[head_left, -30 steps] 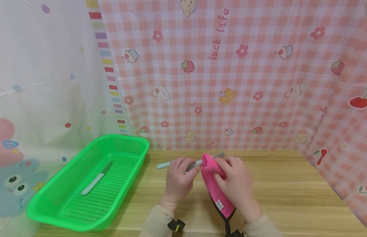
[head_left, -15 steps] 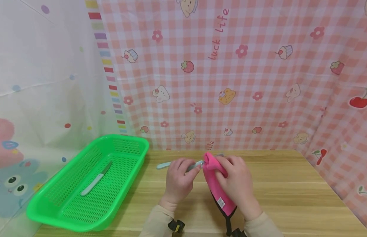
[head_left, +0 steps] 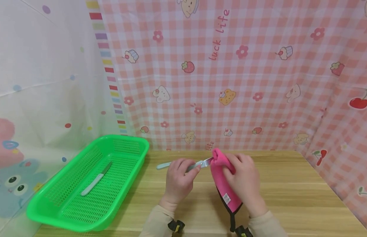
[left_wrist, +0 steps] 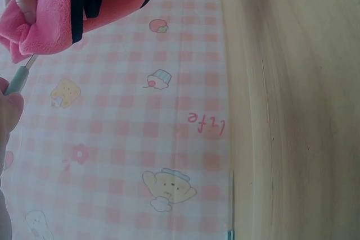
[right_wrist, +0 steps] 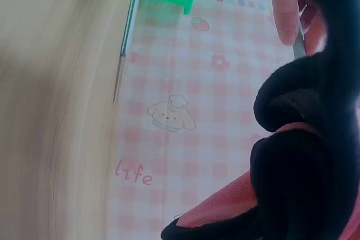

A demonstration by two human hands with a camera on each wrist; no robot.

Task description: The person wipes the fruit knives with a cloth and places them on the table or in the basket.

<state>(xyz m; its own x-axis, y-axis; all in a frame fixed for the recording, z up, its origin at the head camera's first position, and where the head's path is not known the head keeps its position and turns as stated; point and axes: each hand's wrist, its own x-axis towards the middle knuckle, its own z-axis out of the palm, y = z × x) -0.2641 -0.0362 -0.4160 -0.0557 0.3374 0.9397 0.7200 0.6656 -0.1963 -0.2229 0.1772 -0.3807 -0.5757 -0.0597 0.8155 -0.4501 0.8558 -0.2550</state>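
My left hand (head_left: 180,179) grips a small knife by its pale blue-green handle (head_left: 196,166). Its blade (head_left: 207,161) points right into a folded pink cloth (head_left: 219,176), which hides the rest of it. The cloth has black edging, a white label and a black hanging loop. My right hand (head_left: 245,181) pinches the cloth around the blade, near its folded upper end. Behind the left hand, a second knife (head_left: 163,165) lies on the table, mostly covered in the head view; the right wrist view shows its handle (right_wrist: 130,26) and thin blade. The left wrist view catches the held knife's handle (left_wrist: 18,80) close to the cloth.
On the left stands a green perforated plastic basket (head_left: 139,166), with another pale-handled knife (head_left: 95,181) lying inside. The wood-grain table (head_left: 290,191) ends at a pink checked curtain (head_left: 251,75) behind. A white patterned curtain (head_left: 53,82) hangs on the left.
My right hand and the cloth have moved to the right along the blade, so bare metal now shows beside the handle. The left hand has stayed in place.
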